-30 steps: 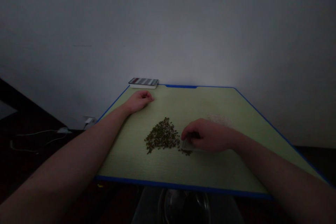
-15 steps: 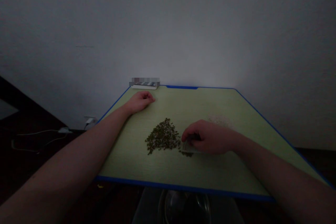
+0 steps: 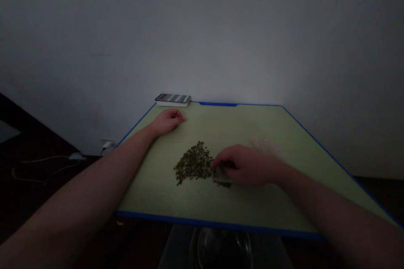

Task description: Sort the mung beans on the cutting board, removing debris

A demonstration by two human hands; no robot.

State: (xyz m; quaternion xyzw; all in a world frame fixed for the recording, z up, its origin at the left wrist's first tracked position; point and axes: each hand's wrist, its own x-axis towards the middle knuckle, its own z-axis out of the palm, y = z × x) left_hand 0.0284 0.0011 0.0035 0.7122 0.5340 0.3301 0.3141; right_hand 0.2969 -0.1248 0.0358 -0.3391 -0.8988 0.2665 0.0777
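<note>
A pile of small dark green beans [image 3: 193,163] lies in the middle of a pale green table [image 3: 221,201] with a blue edge. My right hand [image 3: 244,164] rests at the pile's right side, fingers curled round a small pale flat thing [image 3: 221,175] pressed against the beans. My left hand [image 3: 167,120] lies on the table near the far left corner, fingers loosely curled under, holding nothing that I can see. A faint patch of pale grains [image 3: 265,144] lies beyond my right hand.
A phone on a white box [image 3: 173,99] sits at the table's far left corner against the grey wall. A glass bowl [image 3: 222,248] stands below the near table edge. Cables and a plug [image 3: 107,144] lie on the dark floor at the left.
My right hand has slid a little to the left with the pale thing, up against the bean pile. My left hand has stayed put.
</note>
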